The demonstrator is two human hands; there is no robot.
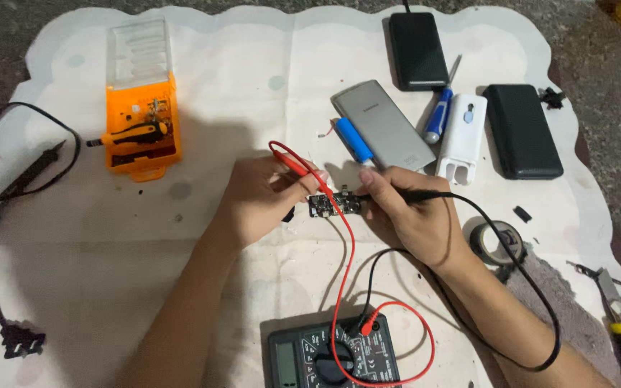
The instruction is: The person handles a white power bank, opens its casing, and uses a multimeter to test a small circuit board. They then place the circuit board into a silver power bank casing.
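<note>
I see the left hand (264, 197) pinching the red probe (297, 164) and the right hand (411, 212) gripping the black probe (425, 195) like a pen. Both tips meet the small circuit board (334, 205) lying on the white cloth (253, 108) between them, so each lead reaches the multimeter (333, 353) below.

Centre of frame: left hand (264, 197) pinches a red probe (297, 162), right hand (411, 212) grips a black probe (425, 195); both tips meet a small circuit board (334, 205) on the white cloth (238, 93). Multimeter (333, 353) at bottom centre, leads plugged in. Orange tool case (141, 115) upper left. Grey power bank (386, 123) and blue battery (353, 139) upper centre.
</note>
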